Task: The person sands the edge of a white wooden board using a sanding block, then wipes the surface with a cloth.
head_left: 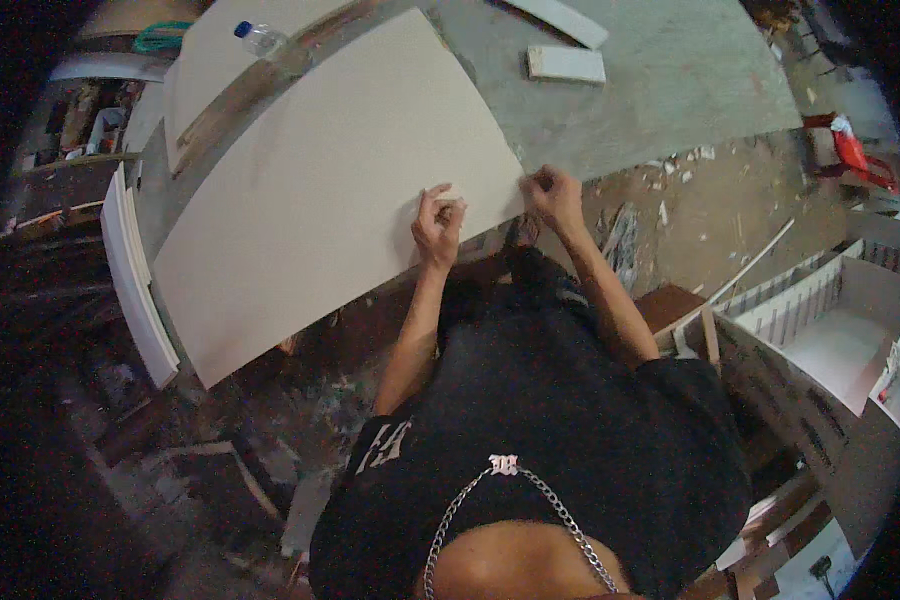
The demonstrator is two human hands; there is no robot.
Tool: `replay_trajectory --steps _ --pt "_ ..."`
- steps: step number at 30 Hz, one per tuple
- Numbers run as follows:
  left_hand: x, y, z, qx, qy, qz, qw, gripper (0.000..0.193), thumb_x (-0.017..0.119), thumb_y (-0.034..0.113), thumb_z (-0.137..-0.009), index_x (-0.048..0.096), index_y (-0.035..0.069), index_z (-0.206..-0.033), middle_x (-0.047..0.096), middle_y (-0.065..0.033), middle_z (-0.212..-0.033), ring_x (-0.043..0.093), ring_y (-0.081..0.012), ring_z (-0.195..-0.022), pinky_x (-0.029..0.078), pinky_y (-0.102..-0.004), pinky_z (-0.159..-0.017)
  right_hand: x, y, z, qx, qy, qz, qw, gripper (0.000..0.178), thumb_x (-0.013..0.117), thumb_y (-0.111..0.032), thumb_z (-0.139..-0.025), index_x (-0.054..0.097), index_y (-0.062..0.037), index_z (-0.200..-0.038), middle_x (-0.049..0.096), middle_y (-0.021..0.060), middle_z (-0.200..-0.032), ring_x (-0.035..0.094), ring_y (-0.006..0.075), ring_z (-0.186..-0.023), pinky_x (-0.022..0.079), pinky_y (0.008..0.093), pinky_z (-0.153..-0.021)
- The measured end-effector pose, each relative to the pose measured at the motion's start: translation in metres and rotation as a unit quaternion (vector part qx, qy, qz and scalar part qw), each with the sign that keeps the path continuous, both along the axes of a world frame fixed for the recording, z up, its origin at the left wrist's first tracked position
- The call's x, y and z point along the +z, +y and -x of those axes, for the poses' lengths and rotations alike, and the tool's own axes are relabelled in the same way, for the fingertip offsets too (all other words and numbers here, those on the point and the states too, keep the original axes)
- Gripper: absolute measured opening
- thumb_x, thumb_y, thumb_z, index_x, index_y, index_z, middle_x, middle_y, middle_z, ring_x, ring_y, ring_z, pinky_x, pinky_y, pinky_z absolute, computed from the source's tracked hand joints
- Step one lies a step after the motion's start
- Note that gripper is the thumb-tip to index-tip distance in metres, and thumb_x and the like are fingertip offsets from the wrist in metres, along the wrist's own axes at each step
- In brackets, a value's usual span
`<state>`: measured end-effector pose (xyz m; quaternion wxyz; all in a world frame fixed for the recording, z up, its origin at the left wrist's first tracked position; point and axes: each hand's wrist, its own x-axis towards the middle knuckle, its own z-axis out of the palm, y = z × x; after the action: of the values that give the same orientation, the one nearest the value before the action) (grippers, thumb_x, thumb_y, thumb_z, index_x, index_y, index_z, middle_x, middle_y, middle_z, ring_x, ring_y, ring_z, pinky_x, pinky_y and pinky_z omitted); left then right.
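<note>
A large cream-coloured flat board (320, 190) lies on the worktable before me. Above its near edge, toward the right end, is my left hand (436, 230), its fingers curled round a small pale piece (449, 197) whose kind I cannot make out. My right hand (557, 197) is at the board's near right corner, thumb and fingers pinched together. Whether it grips the board's edge or some small thing is hidden by the fingers.
Two white offcuts (567, 64) lie on the grey-green tabletop (670, 90) beyond the board. A clear bottle (260, 38) with a blue cap stands far left, near a wooden strip (240, 105). White panels (135, 280) lean at left; a white drawer-like box (840, 330) is at right.
</note>
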<state>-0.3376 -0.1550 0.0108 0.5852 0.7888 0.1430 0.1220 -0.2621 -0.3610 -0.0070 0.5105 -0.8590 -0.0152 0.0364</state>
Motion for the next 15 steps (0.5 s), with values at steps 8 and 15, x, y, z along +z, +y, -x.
replay_trajectory --steps 8,15 --pt "-0.003 0.014 -0.051 0.06 0.03 -0.091 0.994 0.03 0.067 0.021 -0.09 0.061 0.002 -0.113 0.07 -0.0092 -0.086 0.062 -0.0127 -0.07 0.049 -0.0263 -0.063 0.001 -0.017 -0.004 -0.002 0.0 -0.008 1.0 0.022 0.076 -0.019 -0.076 0.066 0.0001 -0.081 0.064 0.0172 -0.069 0.064 0.0299 -0.063 0.051 0.0379 -0.061" --pt "-0.019 0.095 -0.194 0.034 -0.058 -0.393 0.917 0.055 0.064 0.023 -0.09 0.043 0.003 -0.136 0.049 -0.0179 -0.134 0.041 -0.0368 -0.129 0.032 -0.0507 -0.107 0.003 -0.003 0.006 -0.05 0.081 0.022 0.995 0.021 0.074 -0.019 -0.077 0.066 -0.0011 -0.085 0.067 0.0191 -0.079 0.066 0.0369 -0.074 0.051 0.0425 -0.067"
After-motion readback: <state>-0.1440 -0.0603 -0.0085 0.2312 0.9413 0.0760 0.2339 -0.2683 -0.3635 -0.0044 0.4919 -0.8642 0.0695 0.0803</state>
